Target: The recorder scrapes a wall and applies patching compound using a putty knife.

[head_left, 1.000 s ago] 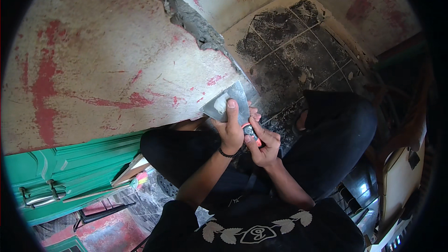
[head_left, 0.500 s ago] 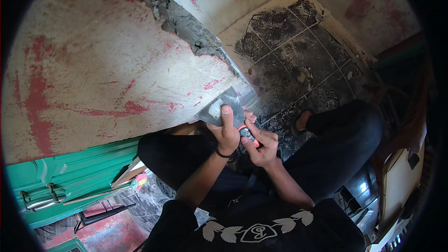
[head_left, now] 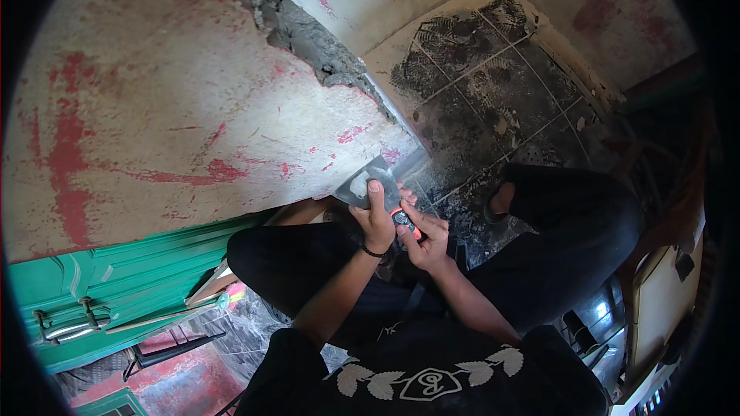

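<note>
A putty knife (head_left: 384, 170) with a wide grey metal blade and a black and orange-red handle sits between my two hands, in front of my lap. My left hand (head_left: 375, 222), with a dark beaded bracelet at the wrist, pinches the blade; its thumb lies flat on the blade's face and its fingers are partly hidden behind. A whitish smear of paste shows on the blade beside that thumb. My right hand (head_left: 428, 240) is closed around the handle. Just beyond the blade is the lower edge of a worn wall (head_left: 231, 123) with flaking red paint.
Broken grey mortar (head_left: 308, 42) runs along the wall's corner edge. Dusty dark floor tiles (head_left: 493, 85) lie to the far right. A green door (head_left: 154, 277) with a metal handle stands at left. My bent legs flank my hands, and a brown wooden piece (head_left: 671, 285) is at right.
Both hands have shifted slightly nearer to me with the putty knife still between them. My grip looks much the same.
</note>
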### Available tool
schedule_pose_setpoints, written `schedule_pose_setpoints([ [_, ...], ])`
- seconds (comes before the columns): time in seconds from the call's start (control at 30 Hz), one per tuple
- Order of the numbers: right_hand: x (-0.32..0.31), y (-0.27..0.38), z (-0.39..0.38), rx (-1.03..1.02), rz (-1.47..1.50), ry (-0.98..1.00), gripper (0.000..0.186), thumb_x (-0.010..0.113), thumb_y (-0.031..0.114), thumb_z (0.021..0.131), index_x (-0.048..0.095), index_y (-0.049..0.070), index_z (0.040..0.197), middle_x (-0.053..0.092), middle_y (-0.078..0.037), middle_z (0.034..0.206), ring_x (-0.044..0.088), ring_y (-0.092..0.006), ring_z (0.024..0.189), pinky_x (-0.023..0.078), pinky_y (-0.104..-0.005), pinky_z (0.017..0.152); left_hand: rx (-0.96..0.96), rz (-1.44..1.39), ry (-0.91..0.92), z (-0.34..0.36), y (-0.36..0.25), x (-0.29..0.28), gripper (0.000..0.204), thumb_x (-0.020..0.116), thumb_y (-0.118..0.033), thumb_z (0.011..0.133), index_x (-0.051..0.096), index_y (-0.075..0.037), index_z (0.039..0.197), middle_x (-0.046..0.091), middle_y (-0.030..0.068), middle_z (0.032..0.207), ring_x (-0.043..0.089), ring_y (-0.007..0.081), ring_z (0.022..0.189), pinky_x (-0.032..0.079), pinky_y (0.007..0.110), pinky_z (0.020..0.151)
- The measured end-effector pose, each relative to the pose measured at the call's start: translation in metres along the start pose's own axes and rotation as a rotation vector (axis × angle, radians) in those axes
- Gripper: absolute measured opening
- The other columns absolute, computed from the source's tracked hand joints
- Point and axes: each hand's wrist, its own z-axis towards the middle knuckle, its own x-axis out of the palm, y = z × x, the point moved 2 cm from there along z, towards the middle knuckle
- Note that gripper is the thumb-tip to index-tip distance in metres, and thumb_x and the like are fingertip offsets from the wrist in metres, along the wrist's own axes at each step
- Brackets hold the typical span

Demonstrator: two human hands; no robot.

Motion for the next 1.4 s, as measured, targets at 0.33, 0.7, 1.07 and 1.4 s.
schedule_pose_setpoints([
  [0.33, -0.019, 0.049, 0.028, -0.012, -0.039, 0.090, 0.044, 0.071, 0.003, 0.085, 0.062, -0.008, 0.127, 0.073, -0.024, 0.099, 0.073, -0.0214, 0.081, 0.054, -0.0288, 0.077, 0.044, -0.071, 0.061, 0.003, -0.044, 0.029, 0.048, 0.052, -0.039, 0.102, 0.057, 0.009, 0.100, 0.065, 0.0178, 0.077, 0.067, 0.0250, 0.063, 0.060, 0.039, 0.059],
  [0.7, 0.001, 0.047, 0.029, -0.136, 0.032, -0.039, 0.041, 0.070, 0.001, 0.083, 0.064, -0.009, 0.123, 0.072, -0.026, 0.092, 0.074, -0.0265, 0.080, 0.056, -0.0315, 0.073, 0.130, -0.064, 0.157, 0.008, -0.057, 0.025, 0.044, 0.050, -0.034, 0.104, 0.059, 0.009, 0.096, 0.067, 0.0173, 0.077, 0.068, 0.0233, 0.063, 0.060, 0.036, 0.059],
  [1.07, -0.003, 0.004, -0.008, 0.042, -0.101, 0.036, 0.046, 0.070, 0.005, 0.084, 0.063, -0.005, 0.128, 0.069, -0.013, 0.072, 0.065, -0.0152, 0.059, 0.050, -0.0260, 0.062, -0.091, 0.007, 0.010, -0.005, -0.001, 0.000, 0.054, 0.049, -0.042, 0.104, 0.059, 0.010, 0.092, 0.065, 0.0171, 0.069, 0.066, 0.0234, 0.059, 0.058, 0.035, 0.057],
  [1.4, 0.008, 0.013, -0.012, 0.027, -0.118, 0.003, 0.049, 0.069, 0.006, 0.084, 0.061, -0.004, 0.131, 0.067, -0.013, 0.069, 0.062, -0.0133, 0.056, 0.049, -0.0274, 0.060, -0.065, 0.013, -0.065, -0.004, -0.007, -0.002, 0.052, 0.052, -0.041, 0.103, 0.059, 0.009, 0.091, 0.064, 0.0164, 0.067, 0.063, 0.0219, 0.053, 0.057, 0.033, 0.052],
])
